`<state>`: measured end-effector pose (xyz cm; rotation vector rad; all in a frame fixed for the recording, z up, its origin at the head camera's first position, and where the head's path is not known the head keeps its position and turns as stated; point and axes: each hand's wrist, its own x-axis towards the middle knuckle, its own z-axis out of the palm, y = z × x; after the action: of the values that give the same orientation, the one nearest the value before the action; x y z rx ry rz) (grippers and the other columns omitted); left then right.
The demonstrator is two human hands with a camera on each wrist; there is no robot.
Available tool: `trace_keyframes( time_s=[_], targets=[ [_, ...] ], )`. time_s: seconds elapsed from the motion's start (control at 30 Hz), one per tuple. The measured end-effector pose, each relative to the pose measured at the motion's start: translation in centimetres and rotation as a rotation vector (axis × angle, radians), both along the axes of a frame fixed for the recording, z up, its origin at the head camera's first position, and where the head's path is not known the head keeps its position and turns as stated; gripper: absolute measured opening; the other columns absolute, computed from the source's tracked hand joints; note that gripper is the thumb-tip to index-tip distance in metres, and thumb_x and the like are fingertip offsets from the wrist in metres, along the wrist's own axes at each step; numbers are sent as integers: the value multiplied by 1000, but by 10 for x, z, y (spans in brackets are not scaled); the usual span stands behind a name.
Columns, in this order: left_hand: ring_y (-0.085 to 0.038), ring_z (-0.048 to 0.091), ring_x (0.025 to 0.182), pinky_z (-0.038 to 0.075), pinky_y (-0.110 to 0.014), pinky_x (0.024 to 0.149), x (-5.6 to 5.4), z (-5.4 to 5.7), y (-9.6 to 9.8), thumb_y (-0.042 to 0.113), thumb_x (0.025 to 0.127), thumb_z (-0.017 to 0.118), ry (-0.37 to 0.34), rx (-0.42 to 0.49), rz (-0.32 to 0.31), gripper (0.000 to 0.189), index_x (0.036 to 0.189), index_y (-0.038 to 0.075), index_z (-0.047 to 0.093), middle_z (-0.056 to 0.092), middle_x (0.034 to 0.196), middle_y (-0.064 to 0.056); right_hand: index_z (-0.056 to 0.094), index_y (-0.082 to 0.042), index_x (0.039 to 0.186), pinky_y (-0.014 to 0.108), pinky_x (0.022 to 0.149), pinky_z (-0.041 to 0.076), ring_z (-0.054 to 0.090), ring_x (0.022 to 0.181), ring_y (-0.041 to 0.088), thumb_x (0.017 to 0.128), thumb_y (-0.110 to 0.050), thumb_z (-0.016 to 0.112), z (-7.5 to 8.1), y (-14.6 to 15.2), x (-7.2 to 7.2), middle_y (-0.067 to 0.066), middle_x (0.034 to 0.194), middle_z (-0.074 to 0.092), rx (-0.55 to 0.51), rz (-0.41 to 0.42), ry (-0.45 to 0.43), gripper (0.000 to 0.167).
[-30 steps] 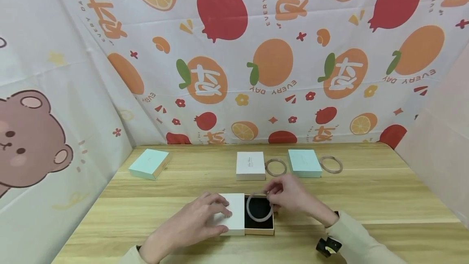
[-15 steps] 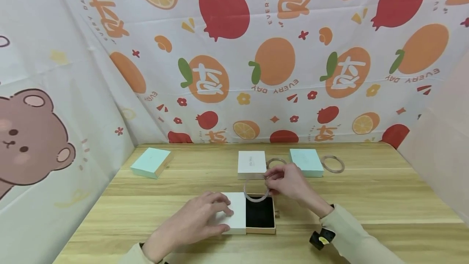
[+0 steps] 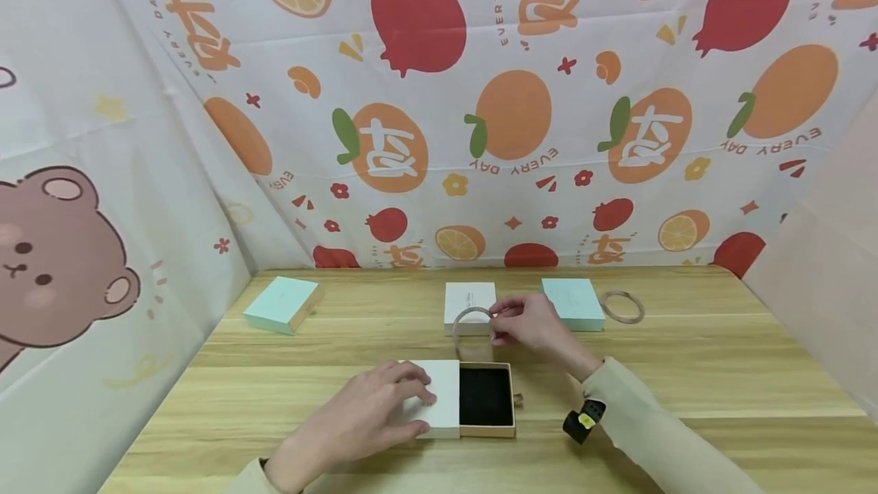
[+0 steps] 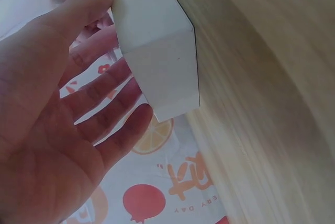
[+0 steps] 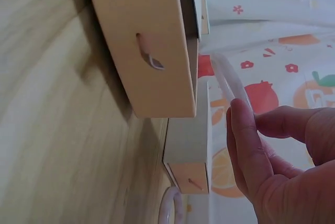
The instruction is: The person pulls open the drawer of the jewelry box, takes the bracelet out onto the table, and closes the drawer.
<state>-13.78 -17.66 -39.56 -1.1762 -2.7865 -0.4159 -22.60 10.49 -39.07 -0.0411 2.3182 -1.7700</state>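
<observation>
My left hand rests with spread, nearly straight fingers on the white sleeve of a slide-out box. The tan drawer with its black lining sticks out to the right, a small pull tab at its end. Above and behind the drawer, my right hand pinches a pale, translucent bangle between thumb and fingers. In the right wrist view this bangle stands tilted, clear of the box. The left wrist view shows my left fingertips along the face of the sleeve.
At the back stand a closed white box, a mint box and another mint box far left. One bangle lies right of the mint box. Another bangle lies near the white box, hidden behind my right hand in the head view.
My right hand has lifted the bangle from over the drawer's black lining and carried it back, up to the front of the white box. My left hand has stayed on the sleeve.
</observation>
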Motion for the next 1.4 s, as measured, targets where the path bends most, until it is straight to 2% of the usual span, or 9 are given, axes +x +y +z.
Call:
trace_keyframes(
  time_s=[0.3, 0.63, 0.87, 1.03, 1.17, 1.3, 1.4],
  targets=[
    [-15, 64, 109, 58, -38, 88, -1, 1, -1, 38, 89, 78, 23, -2, -2, 23, 107, 25, 76, 68, 120, 6, 73, -1, 108, 34, 68, 63, 72, 61, 13, 90, -5, 73, 7, -21, -19, 13, 88, 75, 76, -8, -2, 18],
    [-16, 63, 112, 58, -39, 90, 1, 2, -2, 39, 89, 79, -36, -8, 27, 22, 107, 26, 76, 68, 121, 7, 70, -2, 113, 33, 69, 63, 72, 64, 14, 92, -9, 73, 15, -45, -32, 12, 88, 75, 118, 67, -29, 22],
    [-15, 63, 111, 58, -38, 91, 1, 1, -2, 39, 89, 79, -44, 9, 26, 22, 107, 27, 76, 68, 120, 7, 68, 2, 113, 30, 63, 61, 71, 59, 14, 92, -6, 71, 10, -62, -40, 13, 81, 75, 126, 115, 5, 23],
    [-14, 63, 110, 58, -37, 89, 1, -1, -1, 39, 89, 78, -23, 18, 18, 21, 106, 27, 76, 68, 120, 7, 70, 2, 113, 37, 70, 63, 72, 60, 17, 92, -6, 70, 9, -68, -44, 12, 80, 73, 148, 117, 25, 22],
    [-14, 63, 110, 58, -37, 89, 1, -1, 0, 39, 90, 78, -21, 18, 21, 20, 106, 27, 76, 68, 121, 7, 73, 3, 111, 43, 75, 63, 72, 60, 16, 93, -5, 68, 9, -71, -46, 13, 84, 74, 154, 123, 35, 20],
    [-14, 63, 110, 58, -36, 89, 0, -1, 1, 38, 89, 79, -26, 17, 22, 21, 106, 27, 76, 68, 121, 7, 76, 3, 107, 41, 74, 63, 72, 63, 17, 95, -5, 66, 11, -73, -47, 17, 95, 75, 181, 177, 64, 19],
    [-13, 63, 110, 58, -36, 88, 0, -2, 1, 38, 89, 79, -15, 20, 13, 20, 106, 27, 76, 68, 120, 7, 77, 3, 107, 35, 71, 63, 73, 68, 19, 94, -7, 65, 14, -76, -48, 16, 98, 76, 247, 239, 113, 20]
  ],
)
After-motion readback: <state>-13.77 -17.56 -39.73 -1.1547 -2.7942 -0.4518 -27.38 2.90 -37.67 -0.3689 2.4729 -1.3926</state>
